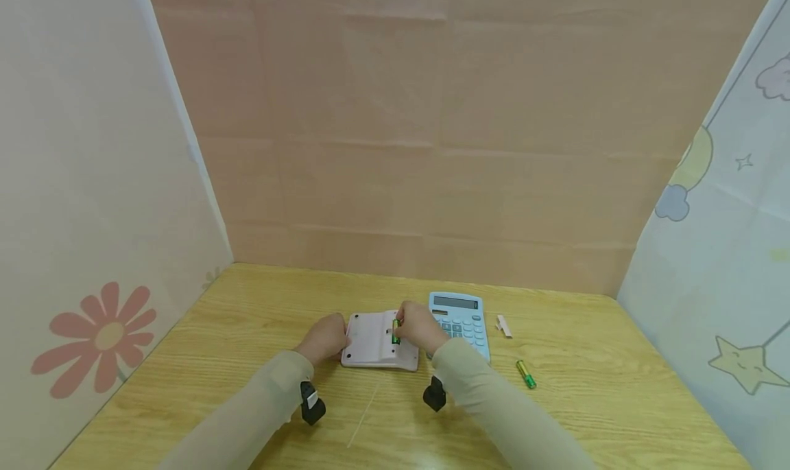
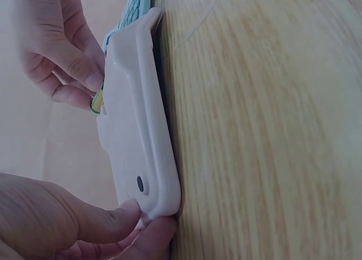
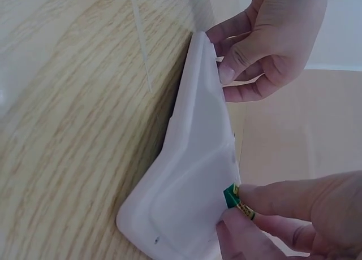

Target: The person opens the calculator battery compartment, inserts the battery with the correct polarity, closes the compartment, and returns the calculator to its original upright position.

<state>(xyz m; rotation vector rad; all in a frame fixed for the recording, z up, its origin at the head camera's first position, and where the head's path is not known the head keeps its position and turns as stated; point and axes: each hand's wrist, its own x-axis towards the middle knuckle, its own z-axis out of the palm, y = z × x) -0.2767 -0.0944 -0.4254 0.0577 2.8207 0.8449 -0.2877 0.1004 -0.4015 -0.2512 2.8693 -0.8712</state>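
Note:
A pale pink calculator lies face down on the table, its back with dark round feet showing. My left hand holds its left edge, the thumb on the back and fingers at the side in the left wrist view. Over the calculator's raised right part, my right hand pinches a green and gold battery between thumb and fingers. In the head view that battery lies at the opening in the back; how far it sits inside is hidden by the fingers.
A light blue calculator lies face up just right of the pink one, partly behind my right hand. Further right are a small pale pink battery cover and a second green and gold battery on the wooden table.

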